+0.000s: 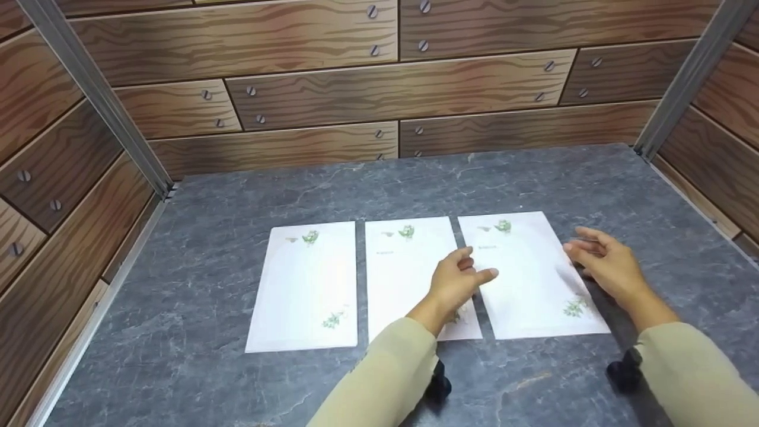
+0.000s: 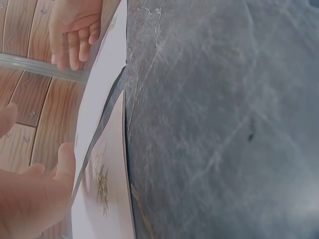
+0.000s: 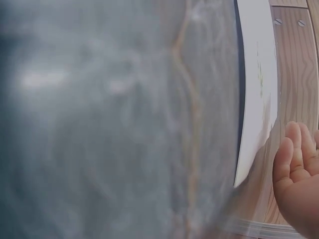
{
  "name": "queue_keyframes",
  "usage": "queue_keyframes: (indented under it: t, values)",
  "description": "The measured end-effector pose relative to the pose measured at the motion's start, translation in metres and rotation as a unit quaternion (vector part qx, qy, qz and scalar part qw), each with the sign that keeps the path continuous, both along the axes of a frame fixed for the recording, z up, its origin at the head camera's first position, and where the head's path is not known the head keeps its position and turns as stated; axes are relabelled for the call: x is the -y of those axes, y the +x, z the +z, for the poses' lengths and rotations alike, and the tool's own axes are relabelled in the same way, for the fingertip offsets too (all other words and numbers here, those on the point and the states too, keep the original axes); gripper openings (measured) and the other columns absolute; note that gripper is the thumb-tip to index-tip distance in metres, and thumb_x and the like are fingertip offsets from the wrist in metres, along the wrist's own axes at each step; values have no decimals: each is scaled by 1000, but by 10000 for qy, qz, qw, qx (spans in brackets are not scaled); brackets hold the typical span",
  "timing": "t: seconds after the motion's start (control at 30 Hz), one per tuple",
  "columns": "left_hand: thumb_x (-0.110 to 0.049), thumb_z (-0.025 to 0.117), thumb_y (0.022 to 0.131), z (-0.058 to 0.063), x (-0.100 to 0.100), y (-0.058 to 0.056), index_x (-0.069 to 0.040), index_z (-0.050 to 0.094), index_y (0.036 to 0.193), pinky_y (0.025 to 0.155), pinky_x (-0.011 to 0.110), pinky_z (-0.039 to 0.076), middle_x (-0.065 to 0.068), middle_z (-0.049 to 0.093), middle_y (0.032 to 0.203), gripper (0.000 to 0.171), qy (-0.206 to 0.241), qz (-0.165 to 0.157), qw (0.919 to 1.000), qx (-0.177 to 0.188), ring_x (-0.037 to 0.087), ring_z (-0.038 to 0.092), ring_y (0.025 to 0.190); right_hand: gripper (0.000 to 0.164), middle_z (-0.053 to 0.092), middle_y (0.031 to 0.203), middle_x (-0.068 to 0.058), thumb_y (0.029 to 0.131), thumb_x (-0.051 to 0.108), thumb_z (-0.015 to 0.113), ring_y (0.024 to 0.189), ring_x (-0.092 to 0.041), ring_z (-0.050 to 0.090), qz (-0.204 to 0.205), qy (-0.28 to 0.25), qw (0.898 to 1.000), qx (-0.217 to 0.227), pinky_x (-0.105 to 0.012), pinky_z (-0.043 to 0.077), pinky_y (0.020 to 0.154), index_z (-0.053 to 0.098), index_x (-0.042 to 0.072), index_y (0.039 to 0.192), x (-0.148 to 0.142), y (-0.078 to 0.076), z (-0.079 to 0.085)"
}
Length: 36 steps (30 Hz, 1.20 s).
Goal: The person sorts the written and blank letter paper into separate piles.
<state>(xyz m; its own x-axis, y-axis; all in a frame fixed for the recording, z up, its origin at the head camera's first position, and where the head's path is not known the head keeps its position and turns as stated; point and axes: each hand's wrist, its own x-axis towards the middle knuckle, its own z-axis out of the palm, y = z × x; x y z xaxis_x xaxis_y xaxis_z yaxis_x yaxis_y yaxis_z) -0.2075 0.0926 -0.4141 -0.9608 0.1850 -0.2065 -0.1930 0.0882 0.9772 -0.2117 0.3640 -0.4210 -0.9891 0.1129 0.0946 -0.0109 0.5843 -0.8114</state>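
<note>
Three white sheets of paper with small green plant prints lie side by side: the left sheet [image 1: 308, 290], the middle sheet [image 1: 397, 290] and the right sheet [image 1: 528, 284]. My left hand [image 1: 453, 284] is over the gap between the middle and right sheets, thumb pointing across the right sheet's left edge. Beside that sheet's right edge hovers my right hand [image 1: 611, 267], its fingers loosely bent towards the paper. In the left wrist view, the left hand [image 2: 35, 199] has its thumb spread near the paper. Nothing shows in the right hand [image 3: 304, 184] in its wrist view.
The sheets rest on a dark grey marbled tabletop [image 1: 195, 284]. Wood-patterned panels [image 1: 308, 89] enclose its back and sides, with metal posts [image 1: 101, 101] at the corners. A black device [image 1: 439, 382] is below the left sleeve, and another black device [image 1: 624, 373] is by the right one.
</note>
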Motion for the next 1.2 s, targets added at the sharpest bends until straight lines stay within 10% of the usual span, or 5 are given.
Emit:
queue_keyframes:
  t: [0.53, 1.2]
  values:
    - [-28, 78, 80, 5, 28, -12, -6, 51, 136, 92, 30, 48, 12, 57, 125, 66, -53, 376, 9967, -716, 25, 55, 115, 68, 46, 135, -27, 97, 34, 56, 100, 3, 45, 79, -346, 9967, -727, -6, 40, 79, 26, 3, 149, 17, -4, -1]
    - [-33, 73, 84, 9, 104, -29, -5, 44, 141, 99, 36, 43, 16, 50, 134, 70, -607, 764, 9931, -652, 30, 47, 123, 63, 50, 131, -26, 95, 22, 62, 93, -3, 52, 257, -1128, 9897, -844, -13, 44, 78, 31, 2, 146, 73, -17, 2]
